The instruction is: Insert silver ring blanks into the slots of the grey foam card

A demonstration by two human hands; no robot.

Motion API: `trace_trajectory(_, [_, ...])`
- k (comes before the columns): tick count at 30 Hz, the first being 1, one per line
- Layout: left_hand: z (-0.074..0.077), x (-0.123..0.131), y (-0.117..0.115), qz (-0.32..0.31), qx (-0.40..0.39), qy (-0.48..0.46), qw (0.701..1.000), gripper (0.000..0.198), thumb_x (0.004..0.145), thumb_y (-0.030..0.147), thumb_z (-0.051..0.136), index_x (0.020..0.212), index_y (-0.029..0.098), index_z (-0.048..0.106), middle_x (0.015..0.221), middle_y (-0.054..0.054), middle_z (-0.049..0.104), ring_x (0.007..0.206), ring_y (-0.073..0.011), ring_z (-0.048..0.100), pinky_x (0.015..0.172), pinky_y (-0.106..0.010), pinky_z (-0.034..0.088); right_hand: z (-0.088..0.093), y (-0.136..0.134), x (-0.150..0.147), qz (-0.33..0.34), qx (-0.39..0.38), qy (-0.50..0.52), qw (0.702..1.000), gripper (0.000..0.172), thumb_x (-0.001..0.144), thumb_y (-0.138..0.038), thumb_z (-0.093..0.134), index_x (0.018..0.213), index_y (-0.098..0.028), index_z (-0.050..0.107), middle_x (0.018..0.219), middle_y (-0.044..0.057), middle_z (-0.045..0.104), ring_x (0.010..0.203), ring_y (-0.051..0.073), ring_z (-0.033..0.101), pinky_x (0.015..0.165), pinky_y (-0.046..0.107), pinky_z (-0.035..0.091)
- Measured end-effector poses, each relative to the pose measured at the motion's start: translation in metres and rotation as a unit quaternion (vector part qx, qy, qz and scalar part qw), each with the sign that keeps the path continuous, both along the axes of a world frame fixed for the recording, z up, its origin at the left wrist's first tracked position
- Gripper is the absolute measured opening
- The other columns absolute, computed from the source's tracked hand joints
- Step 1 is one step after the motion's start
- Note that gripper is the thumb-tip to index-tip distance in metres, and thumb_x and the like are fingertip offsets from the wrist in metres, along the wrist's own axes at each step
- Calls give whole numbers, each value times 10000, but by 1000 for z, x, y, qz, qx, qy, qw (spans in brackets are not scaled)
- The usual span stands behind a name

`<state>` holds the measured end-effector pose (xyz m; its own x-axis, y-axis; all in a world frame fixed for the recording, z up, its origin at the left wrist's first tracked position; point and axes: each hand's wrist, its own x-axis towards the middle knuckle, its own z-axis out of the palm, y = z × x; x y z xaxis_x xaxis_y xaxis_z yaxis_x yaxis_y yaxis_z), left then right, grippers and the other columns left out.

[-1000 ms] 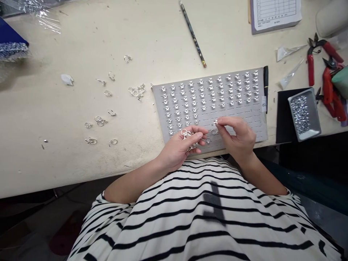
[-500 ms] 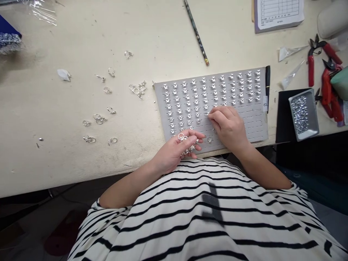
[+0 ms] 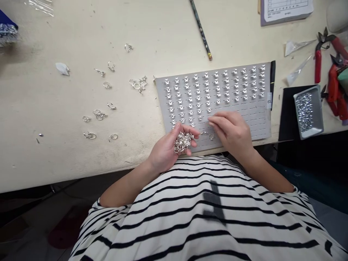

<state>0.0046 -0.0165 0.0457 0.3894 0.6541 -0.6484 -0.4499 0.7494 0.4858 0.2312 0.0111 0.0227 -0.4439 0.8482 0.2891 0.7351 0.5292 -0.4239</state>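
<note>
My left hand point(image 3: 165, 148), palm up with fingers curled, cradles a heap of silver rings point(image 3: 183, 141) at the near edge of a grey slotted display board point(image 3: 252, 123). Rows of silver rings point(image 3: 206, 88) stand in the board's slots, mostly across its upper and left parts. My right hand point(image 3: 233, 132) hovers over the lower middle of the board, its thumb and forefinger drawn close together, with no ring showing at the tips. Between my hands, a loose ring point(image 3: 211, 136) and another ring point(image 3: 203, 132) lie on the board.
Loose rings point(image 3: 100, 115) are scattered over the table on the left. A pencil point(image 3: 201, 30) lies beyond the board, with a black pen point(image 3: 272, 85) along its right side. Farther right are a grey tray of small shiny pieces point(image 3: 305, 112), red-handled pliers point(image 3: 318, 65) and a paper pad point(image 3: 288, 12).
My right hand has drawn back slightly from the slot row, where a ring now stands uncovered. My left hand has turned more palm up, showing its heap of rings. The view has shifted slightly.
</note>
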Motion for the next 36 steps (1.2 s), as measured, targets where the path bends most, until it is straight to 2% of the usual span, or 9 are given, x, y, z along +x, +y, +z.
trace_trajectory(3, [-2, -1, -1, 7, 25, 13, 1000, 377, 927, 546, 686, 863, 179, 740, 984, -56, 656, 767, -120, 604, 529, -170, 497, 2, -12, -4, 36, -32, 2, 999, 191, 956, -230, 688, 1146, -218, 691, 1046, 67, 746, 939, 202, 669, 840, 351, 567])
trace_trajectory(7, [-3, -1, -1, -19, 50, 14, 998, 326, 935, 470, 706, 802, 172, 706, 968, -38, 615, 758, -98, 577, 504, -146, 447, 1, -16, -9, 65, -65, 10, 996, 139, 981, -178, 629, 1098, -215, 696, 990, 53, 755, 902, 183, 682, 818, 330, 576])
trace_trajectory(10, [-4, 2, -1, -46, 59, 24, 997, 243, 922, 440, 729, 924, 197, 736, 977, -33, 623, 772, -99, 583, 501, -141, 437, 6, -17, -9, 42, -107, 103, 988, 163, 983, -148, 615, 1077, -255, 695, 978, 18, 766, 897, 161, 713, 824, 321, 590])
trace_trajectory(13, [-3, 7, -1, -80, 82, 56, 992, 241, 922, 423, 730, 1070, 232, 724, 1023, -28, 628, 781, -103, 594, 518, -157, 464, 12, -20, -8, 5, -157, 238, 959, 195, 958, -132, 645, 1082, -277, 684, 985, -5, 768, 915, 156, 741, 822, 323, 620])
trace_trajectory(16, [-1, 14, 1, -108, 117, 76, 984, 234, 932, 426, 716, 1067, 236, 691, 1092, -22, 617, 807, -107, 598, 537, -171, 500, 14, -24, -8, -3, -153, 294, 944, 242, 922, -91, 670, 1072, -280, 683, 993, -2, 762, 954, 168, 745, 835, 336, 637])
trace_trajectory(21, [2, 21, 7, -124, 148, 95, 977, 202, 942, 413, 702, 989, 220, 665, 995, -5, 599, 828, -119, 578, 563, -177, 515, 10, -27, -5, 25, -21, 193, 981, 418, 907, -65, 683, 1234, -326, 682, 1011, -6, 769, 883, 144, 747, 781, 281, 638])
trace_trajectory(24, [-1, 23, 8, -125, 140, 97, 977, 220, 930, 425, 713, 998, 218, 679, 957, -6, 599, 811, -121, 576, 561, -181, 498, 5, -26, 1, 24, 26, 146, 989, 431, 905, -84, 702, 1264, -319, 670, 1025, -14, 783, 868, 125, 755, 740, 228, 631])
trace_trajectory(29, [-6, 25, 6, -109, 100, 74, 986, 245, 939, 433, 694, 1080, 234, 700, 1009, -27, 628, 805, -115, 598, 536, -175, 456, -11, -3, 15, -55, 64, 92, 992, 257, 944, -124, 674, 1132, -298, 652, 989, -15, 785, 900, 148, 763, 765, 262, 620])
trace_trajectory(36, [-6, 26, 7, -111, 80, 49, 989, 227, 936, 414, 694, 1038, 211, 692, 1002, -34, 640, 778, -105, 587, 511, -165, 440, -31, 24, 16, -103, 91, -10, 990, 78, 986, -166, 624, 988, -244, 623, 1016, 1, 776, 827, 144, 727, 607, 276, 516])
